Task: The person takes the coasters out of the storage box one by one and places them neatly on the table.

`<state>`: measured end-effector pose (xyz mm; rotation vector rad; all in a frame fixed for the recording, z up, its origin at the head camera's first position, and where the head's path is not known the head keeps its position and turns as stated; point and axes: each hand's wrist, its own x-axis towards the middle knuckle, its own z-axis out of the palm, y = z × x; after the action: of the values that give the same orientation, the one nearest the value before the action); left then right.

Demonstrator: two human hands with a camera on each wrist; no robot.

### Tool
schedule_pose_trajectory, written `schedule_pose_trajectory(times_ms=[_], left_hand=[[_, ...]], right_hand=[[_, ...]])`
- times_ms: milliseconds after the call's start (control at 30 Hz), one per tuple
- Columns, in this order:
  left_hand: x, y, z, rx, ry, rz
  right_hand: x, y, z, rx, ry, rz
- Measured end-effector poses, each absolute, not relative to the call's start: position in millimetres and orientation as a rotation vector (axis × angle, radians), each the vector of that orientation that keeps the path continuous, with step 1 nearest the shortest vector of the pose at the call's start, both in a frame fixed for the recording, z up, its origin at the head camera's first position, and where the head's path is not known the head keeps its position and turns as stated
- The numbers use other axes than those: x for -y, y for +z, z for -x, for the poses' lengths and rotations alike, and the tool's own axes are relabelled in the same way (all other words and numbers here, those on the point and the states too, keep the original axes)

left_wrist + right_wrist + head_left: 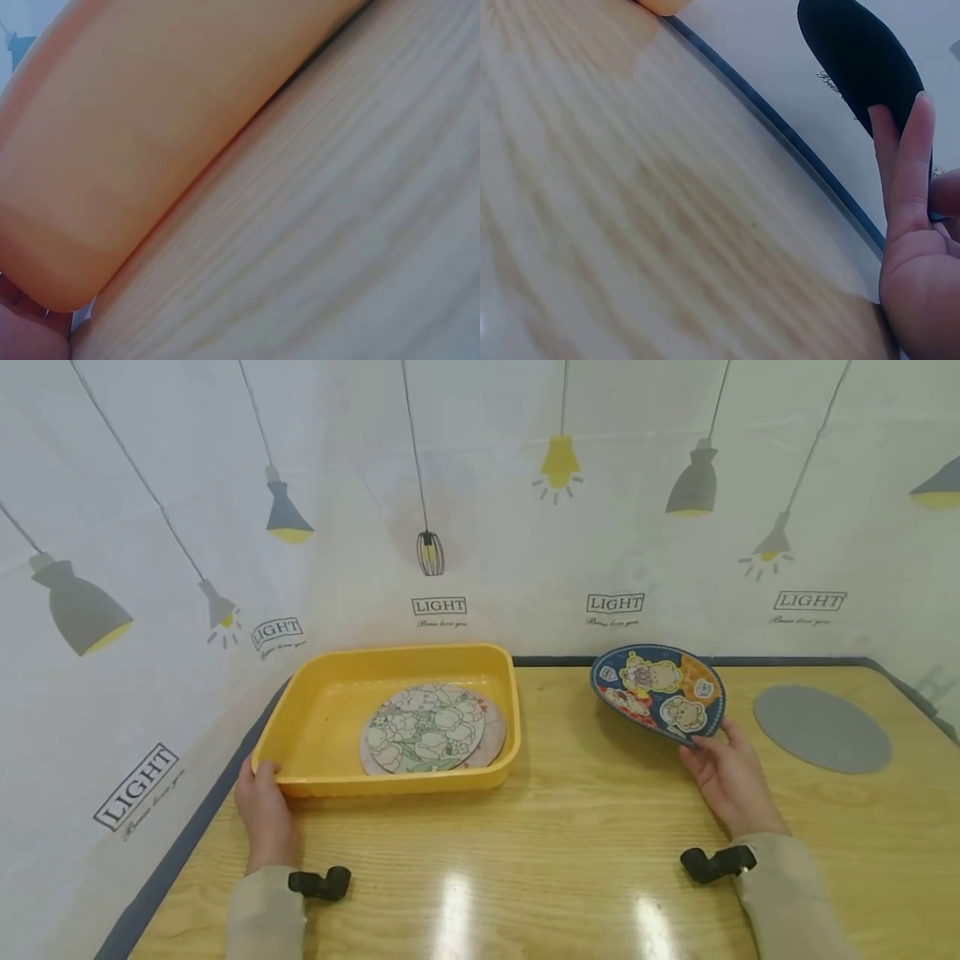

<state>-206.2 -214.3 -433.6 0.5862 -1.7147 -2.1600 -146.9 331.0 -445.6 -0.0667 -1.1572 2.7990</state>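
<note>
My left hand grips the front left corner of a yellow plastic tray, thumb over the rim. Inside the tray's right side lie round mats: a flower-patterned mat on top of a pinkish one. In the head view, my right hand pinches the near edge of a round dark blue mat with cartoon bears, held tilted above the table. The right wrist view shows its black underside with fingers against it. In the left wrist view, the tray's outer wall hides most of the hand.
A plain grey round mat lies on the wooden table, right of my right hand. Behind the table hangs a white cloth printed with lamps. Dark edging runs along the table's back. A black wrist camera sits on each sleeve.
</note>
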Motion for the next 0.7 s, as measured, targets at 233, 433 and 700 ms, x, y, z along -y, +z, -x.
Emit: schedule_pose_trajectory(times_ms=[233,433,700], left_hand=[[213.4,-432.6,206.8,1.703,-2.156,-0.588],[212.9,-432.3,207.5,1.683,-2.178,-0.584],[213.1,-431.7,206.5,1.670,-2.195,-0.610]], right_hand=[[-337.5,-447.0,146.5,1.035,2.824,0.106],[-341.9,-447.6,145.3,0.990,2.825,0.108],[-347.9,-447.9,144.2,0.913,2.859,0.050]])
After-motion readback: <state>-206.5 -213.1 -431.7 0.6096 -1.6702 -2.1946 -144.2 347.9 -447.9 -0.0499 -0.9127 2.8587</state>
